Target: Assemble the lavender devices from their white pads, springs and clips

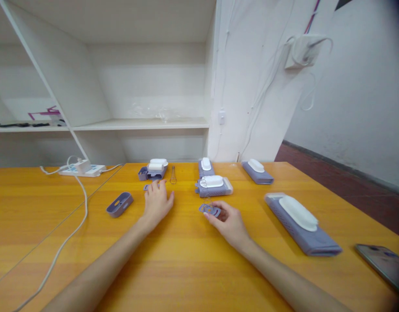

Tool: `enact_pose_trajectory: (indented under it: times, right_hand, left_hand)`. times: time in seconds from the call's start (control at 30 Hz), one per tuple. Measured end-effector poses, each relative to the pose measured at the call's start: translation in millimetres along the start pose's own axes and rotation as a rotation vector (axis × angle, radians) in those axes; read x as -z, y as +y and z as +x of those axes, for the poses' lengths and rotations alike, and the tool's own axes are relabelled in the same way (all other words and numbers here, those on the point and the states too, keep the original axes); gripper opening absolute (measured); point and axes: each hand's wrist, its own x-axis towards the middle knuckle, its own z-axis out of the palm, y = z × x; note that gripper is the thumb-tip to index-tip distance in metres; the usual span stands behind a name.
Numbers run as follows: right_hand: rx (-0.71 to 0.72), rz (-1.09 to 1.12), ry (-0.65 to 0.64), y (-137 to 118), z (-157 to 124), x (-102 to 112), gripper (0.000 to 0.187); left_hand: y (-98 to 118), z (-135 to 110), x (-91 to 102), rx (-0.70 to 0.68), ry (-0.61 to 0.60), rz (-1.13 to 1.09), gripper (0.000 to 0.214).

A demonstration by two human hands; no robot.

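Observation:
My right hand (231,223) pinches a small flat grey-purple plastic plate (209,210) between thumb and fingers. A thin wire spring (207,201) rises from the plate. My left hand (157,202) reaches forward over the table, thumb apart and fingers stretched out. Its fingertips are at another flat grey-purple piece (146,187), which they partly cover. Just beyond them stands a grey-purple housing (157,174) with white parts on top and a small cup-like part (143,173) beside it. A loose cone-shaped wire spring (173,175) is to the right of that housing.
An oval grey-purple shell (120,204) lies at left, near a power strip (82,169) and its white cable (85,203). Grey-purple units with white tops (214,187), (257,172), (303,223) lie ahead and right. A phone (383,262) rests at the right edge.

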Motion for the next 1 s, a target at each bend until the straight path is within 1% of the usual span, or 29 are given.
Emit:
enact_pose_trajectory:
  times: [0.13, 0.23, 0.33, 0.37, 0.43, 0.5, 0.53, 0.6, 0.67, 0.73, 0.87, 0.93, 1.0]
  right_hand:
    - [-0.027, 0.056, 0.013, 1, 1, 1, 0.038]
    - [-0.046, 0.151, 0.024, -1, 2, 4, 0.036]
    - [-0.038, 0.198, 0.08, -4, 4, 7, 0.033]
    - [-0.045, 0.207, 0.104, -4, 4, 8, 0.034]
    - [-0.08, 0.238, 0.141, -4, 6, 9, 0.035]
    - [-0.127, 0.288, 0.164, -4, 7, 11, 0.037]
    - [-0.149, 0.313, 0.175, -4, 7, 11, 0.038]
    - [-0.181, 0.352, 0.201, -5, 8, 11, 0.039]
    - [-0.193, 0.37, 0.23, -5, 8, 12, 0.04]
    - [-0.176, 0.371, 0.249, -5, 9, 12, 0.039]
    - [-0.146, 0.354, 0.247, -6, 9, 12, 0.039]
    - [-0.151, 0.342, 0.243, -7, 9, 12, 0.04]
    - [-0.154, 0.337, 0.227, -8, 8, 11, 0.04]
  left_hand:
    - [-31, 0, 13.3, -0.024, -0.017, 0.152, 0.043]
    - [-58, -3, 23.2, -0.002, 0.0, 0.29, 0.045]
    - [-85, -5, 28.6, 0.07, 0.0, 0.413, 0.045]
    - [-93, -6, 29.1, 0.102, -0.026, 0.438, 0.044]
    - [-105, -7, 28.6, 0.148, -0.129, 0.446, 0.044]
    - [-112, -9, 26.7, 0.15, -0.226, 0.4, 0.044]
    - [-112, -10, 25.6, 0.137, -0.255, 0.369, 0.044]
    - [-107, -12, 24.0, 0.09, -0.256, 0.316, 0.045]
    - [-94, -15, 24.2, 0.029, -0.217, 0.287, 0.047]
    - [-77, -19, 26.9, -0.035, -0.189, 0.267, 0.049]
    - [-39, -28, 38.8, -0.192, -0.18, 0.195, 0.051]
    - [-23, -33, 45.7, -0.315, -0.158, 0.149, 0.056]
    - [-8, -36, 51.4, -0.459, -0.149, 0.097, 0.054]
